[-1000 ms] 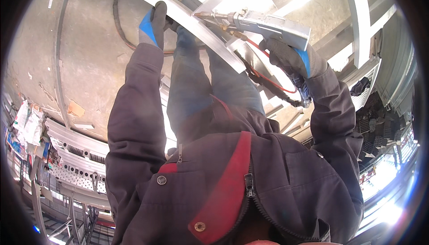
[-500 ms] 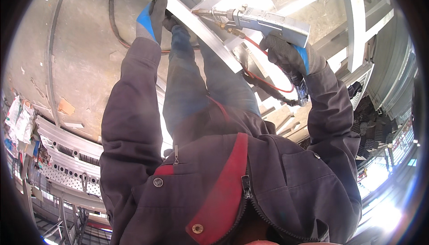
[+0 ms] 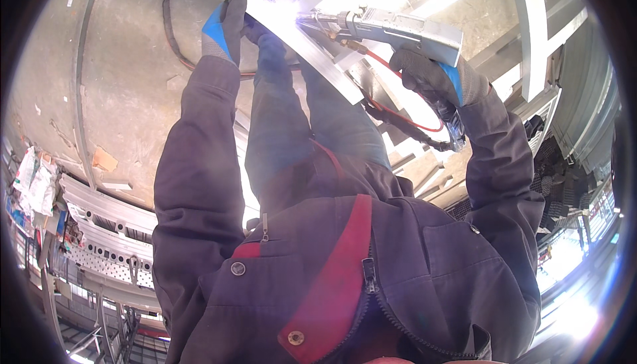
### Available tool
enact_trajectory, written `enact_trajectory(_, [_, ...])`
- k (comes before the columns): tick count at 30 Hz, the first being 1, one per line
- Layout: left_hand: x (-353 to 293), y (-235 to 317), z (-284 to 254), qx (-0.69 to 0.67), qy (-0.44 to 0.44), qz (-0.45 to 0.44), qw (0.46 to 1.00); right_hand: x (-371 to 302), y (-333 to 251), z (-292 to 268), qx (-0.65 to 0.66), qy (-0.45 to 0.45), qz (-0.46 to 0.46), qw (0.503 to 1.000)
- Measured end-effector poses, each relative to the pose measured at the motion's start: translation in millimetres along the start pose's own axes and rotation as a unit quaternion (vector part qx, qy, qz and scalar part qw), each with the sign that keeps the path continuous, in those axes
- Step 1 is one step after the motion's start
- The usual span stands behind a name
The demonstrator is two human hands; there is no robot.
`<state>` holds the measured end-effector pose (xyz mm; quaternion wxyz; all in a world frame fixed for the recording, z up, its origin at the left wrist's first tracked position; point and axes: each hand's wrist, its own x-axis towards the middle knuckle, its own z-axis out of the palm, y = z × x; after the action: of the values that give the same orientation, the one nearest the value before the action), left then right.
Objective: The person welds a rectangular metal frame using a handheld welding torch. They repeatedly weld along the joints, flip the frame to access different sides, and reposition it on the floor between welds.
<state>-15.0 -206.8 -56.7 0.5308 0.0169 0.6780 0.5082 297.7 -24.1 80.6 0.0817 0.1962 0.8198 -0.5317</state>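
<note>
My right hand (image 3: 431, 75), in a dark grey and blue glove, is closed round the grip of a handheld welding gun (image 3: 405, 29). The gun points left, its nozzle against a long, pale metal bar (image 3: 332, 75). A white-violet glare burns at the nozzle tip and hides the surface there. At the bar's left edge my gloved left hand (image 3: 232, 25) is closed on it, the thumb side uppermost and some fingers hidden. From the gun hang a red hose (image 3: 405, 122) and a dark cable (image 3: 418, 140).
More metal bars (image 3: 531, 39) cross at the right. A black cable (image 3: 167, 25) lies on the concrete floor (image 3: 126, 52). Perforated metal profiles (image 3: 113, 254) are stacked at lower left beside white bags (image 3: 43, 185). Dark profiles (image 3: 564, 178) are piled at right.
A bright arc has lit at the gun's nozzle, where there was none before. The gun has shifted slightly right; my left hand stays in place on the bar.
</note>
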Motion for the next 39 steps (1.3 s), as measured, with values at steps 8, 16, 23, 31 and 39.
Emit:
enact_trajectory(8, [2, -2, -1, -0.005, -0.009, -0.001, 1.000, -4, 10, -3, -0.097, -0.021, -0.071, 0.993])
enact_trajectory(16, [2, -2, 0, -0.007, 0.008, 0.002, 1.000, -17, 19, 4, -0.016, -0.010, 0.002, 1.000])
enact_trajectory(23, [-1, 1, 3, 0.002, 0.012, -0.008, 1.000, -20, 10, -1, 0.185, -0.023, 0.209, 0.960])
enact_trajectory(31, [5, -8, -1, 0.020, 0.001, 0.004, 1.000, -80, -15, -11, 0.332, 0.025, 0.322, 0.886])
enact_trajectory(39, [-5, -9, 13, -0.002, -0.040, -0.046, 0.998, -138, -7, 1, 0.358, 0.033, 0.358, 0.862])
